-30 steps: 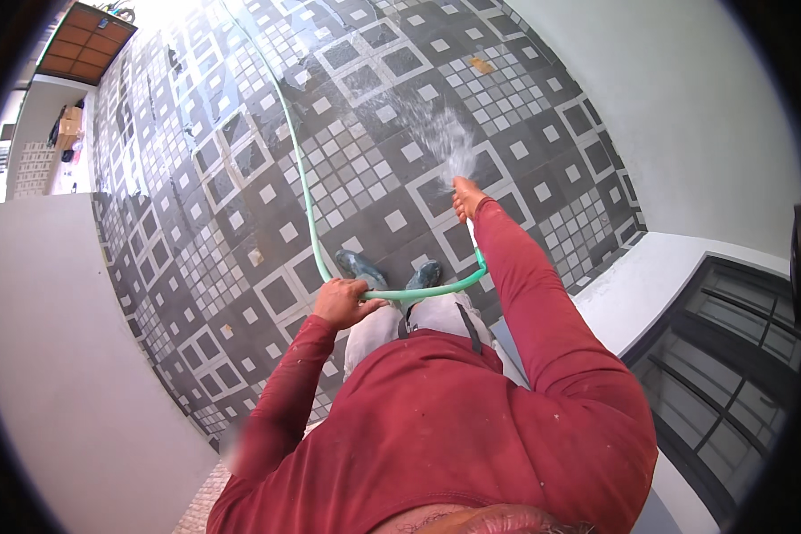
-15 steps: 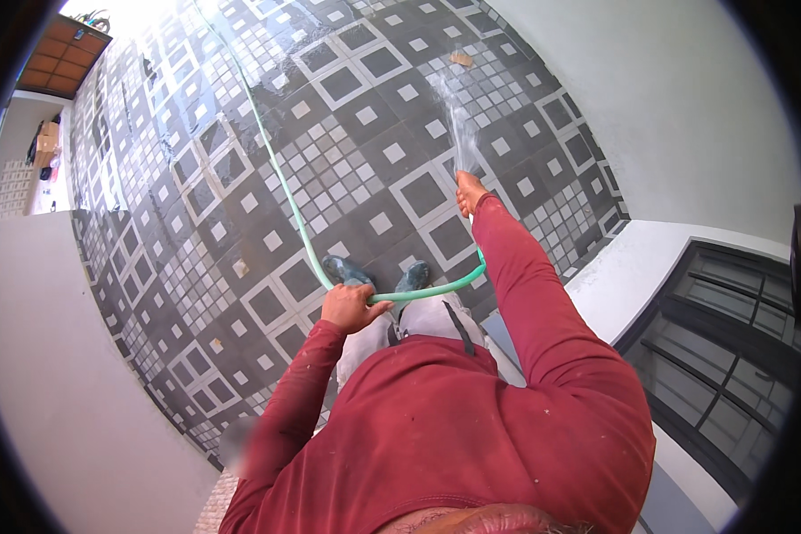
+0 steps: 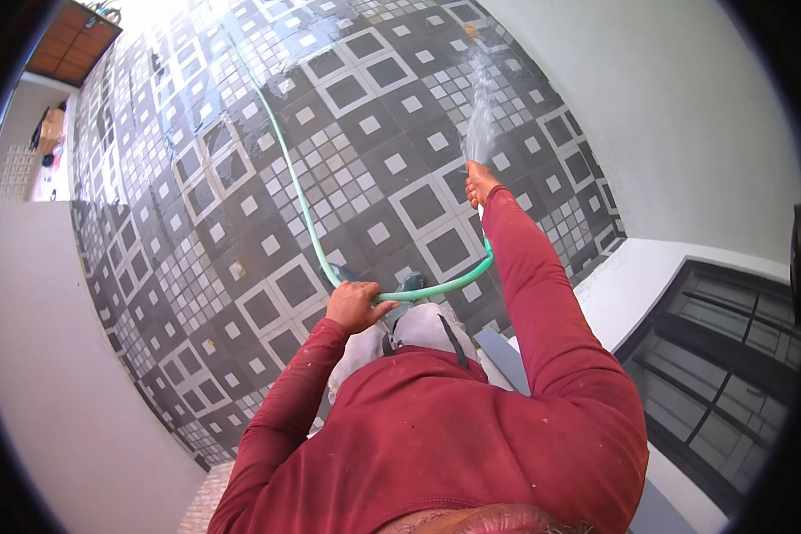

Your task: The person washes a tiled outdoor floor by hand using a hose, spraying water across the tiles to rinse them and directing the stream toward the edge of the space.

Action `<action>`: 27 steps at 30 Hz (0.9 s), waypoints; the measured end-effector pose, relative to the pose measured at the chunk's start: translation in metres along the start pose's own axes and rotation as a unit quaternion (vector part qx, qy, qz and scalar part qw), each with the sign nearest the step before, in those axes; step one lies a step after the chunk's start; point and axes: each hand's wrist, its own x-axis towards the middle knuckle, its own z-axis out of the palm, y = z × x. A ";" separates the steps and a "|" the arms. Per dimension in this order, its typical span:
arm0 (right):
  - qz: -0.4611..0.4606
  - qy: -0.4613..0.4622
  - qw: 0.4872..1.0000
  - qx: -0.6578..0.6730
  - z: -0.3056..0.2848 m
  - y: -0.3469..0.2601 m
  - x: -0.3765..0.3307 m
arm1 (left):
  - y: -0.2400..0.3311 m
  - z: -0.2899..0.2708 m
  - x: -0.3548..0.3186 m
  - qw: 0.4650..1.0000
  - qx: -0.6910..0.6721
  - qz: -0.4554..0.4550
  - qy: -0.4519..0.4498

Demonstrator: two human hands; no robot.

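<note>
A green garden hose (image 3: 296, 181) comes from the far left across the tiled floor and up to my hands. My left hand (image 3: 356, 305) is closed around it in front of my waist. From there the hose bends to the right and up under my right sleeve. Farther forward, my right hand (image 3: 481, 185) grips its end, and the fingers hide the tip. A spray of water (image 3: 481, 116) fans out ahead of that hand onto the floor.
Patterned grey and white tiles (image 3: 418, 205) cover the floor, wet and shiny toward the far left. A white wall (image 3: 676, 116) and a dark-framed window (image 3: 721, 365) stand on the right. Another pale wall (image 3: 62, 356) bounds the left; a brown cabinet-like piece (image 3: 73, 43) stands far left.
My right hand has shifted slightly right and forward with the hose end. The water spray has swung a little to the right. My left hand still holds the hose at nearly the same spot.
</note>
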 end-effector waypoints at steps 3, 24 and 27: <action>0.057 -0.065 0.990 -0.107 0.019 -0.003 0.007 | -0.005 0.015 -0.008 0.998 -0.029 0.052 -0.034; 0.026 -0.277 0.878 -0.390 0.455 -0.007 -0.144 | -0.070 -0.012 -0.162 0.899 -0.243 -0.222 0.289; -0.003 -0.279 0.841 -0.463 0.501 0.013 -0.156 | -0.081 -0.019 -0.171 0.871 -0.269 -0.221 0.347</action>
